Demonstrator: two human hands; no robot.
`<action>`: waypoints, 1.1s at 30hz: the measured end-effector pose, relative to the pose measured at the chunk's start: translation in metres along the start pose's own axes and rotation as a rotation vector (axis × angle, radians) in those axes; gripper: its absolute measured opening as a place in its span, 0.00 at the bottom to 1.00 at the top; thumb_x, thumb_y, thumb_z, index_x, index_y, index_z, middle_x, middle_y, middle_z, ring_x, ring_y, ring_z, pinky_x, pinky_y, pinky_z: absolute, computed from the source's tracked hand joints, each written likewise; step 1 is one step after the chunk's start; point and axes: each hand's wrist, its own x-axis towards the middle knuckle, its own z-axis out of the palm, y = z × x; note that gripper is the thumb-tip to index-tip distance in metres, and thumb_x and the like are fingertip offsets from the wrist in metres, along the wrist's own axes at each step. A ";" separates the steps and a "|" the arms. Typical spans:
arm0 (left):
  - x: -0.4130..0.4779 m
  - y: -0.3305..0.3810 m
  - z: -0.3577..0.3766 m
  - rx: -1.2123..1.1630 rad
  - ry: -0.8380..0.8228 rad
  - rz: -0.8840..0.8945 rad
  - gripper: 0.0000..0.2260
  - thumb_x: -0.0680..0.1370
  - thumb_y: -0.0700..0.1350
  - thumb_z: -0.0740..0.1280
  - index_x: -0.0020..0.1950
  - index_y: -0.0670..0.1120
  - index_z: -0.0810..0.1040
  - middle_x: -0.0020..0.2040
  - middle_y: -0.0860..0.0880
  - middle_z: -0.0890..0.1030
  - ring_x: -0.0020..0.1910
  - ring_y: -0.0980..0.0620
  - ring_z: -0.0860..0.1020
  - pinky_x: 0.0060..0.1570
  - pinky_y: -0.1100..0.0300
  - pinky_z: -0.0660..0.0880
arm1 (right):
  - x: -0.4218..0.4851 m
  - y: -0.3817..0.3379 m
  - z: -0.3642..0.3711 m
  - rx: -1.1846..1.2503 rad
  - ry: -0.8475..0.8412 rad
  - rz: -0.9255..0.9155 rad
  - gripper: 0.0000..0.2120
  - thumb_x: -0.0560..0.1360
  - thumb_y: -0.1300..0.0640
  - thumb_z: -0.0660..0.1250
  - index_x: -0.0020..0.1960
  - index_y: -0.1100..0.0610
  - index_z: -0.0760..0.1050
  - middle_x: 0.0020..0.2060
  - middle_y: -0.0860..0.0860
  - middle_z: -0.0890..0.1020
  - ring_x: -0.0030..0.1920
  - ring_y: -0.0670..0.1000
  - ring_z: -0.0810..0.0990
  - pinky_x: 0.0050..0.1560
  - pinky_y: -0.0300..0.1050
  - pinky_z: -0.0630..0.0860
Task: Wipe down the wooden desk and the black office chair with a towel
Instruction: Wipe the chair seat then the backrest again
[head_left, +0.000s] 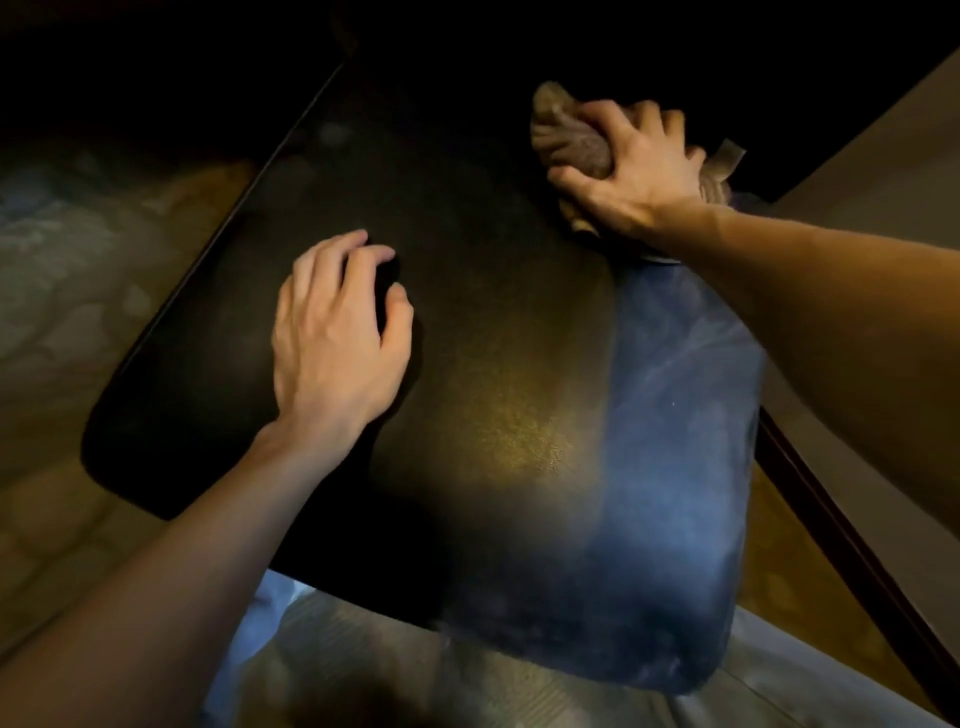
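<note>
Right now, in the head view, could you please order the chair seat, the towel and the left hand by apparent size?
1. Chair seat, by far the largest.
2. Left hand and bunched towel look alike; the right hand hides part of the towel.

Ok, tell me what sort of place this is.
Probably a dim carpeted room, such as an office or hotel room; I can't be sure. The black chair seat fills the view over patterned carpet, and the right hand presses a bunched towel on it while the left hand rests open on the seat.
</note>
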 end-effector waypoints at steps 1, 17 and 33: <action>0.000 0.001 0.001 0.006 -0.003 -0.005 0.15 0.83 0.50 0.61 0.69 0.49 0.74 0.72 0.48 0.72 0.74 0.49 0.67 0.71 0.50 0.66 | 0.000 0.002 -0.001 0.012 0.007 0.010 0.35 0.76 0.32 0.61 0.79 0.42 0.60 0.75 0.57 0.65 0.75 0.63 0.61 0.73 0.68 0.59; -0.009 0.013 -0.008 0.200 -0.086 0.071 0.18 0.83 0.46 0.60 0.71 0.42 0.73 0.75 0.39 0.70 0.76 0.40 0.66 0.72 0.42 0.65 | -0.259 -0.134 -0.011 0.236 -0.162 -0.175 0.31 0.66 0.28 0.58 0.59 0.48 0.73 0.56 0.51 0.76 0.59 0.57 0.72 0.58 0.59 0.71; -0.027 0.031 -0.001 0.104 -0.128 0.086 0.21 0.84 0.52 0.60 0.74 0.44 0.71 0.77 0.43 0.69 0.77 0.45 0.65 0.74 0.46 0.64 | -0.081 -0.008 -0.097 -0.090 0.135 -0.005 0.40 0.73 0.26 0.60 0.76 0.48 0.64 0.69 0.58 0.69 0.71 0.62 0.65 0.69 0.67 0.61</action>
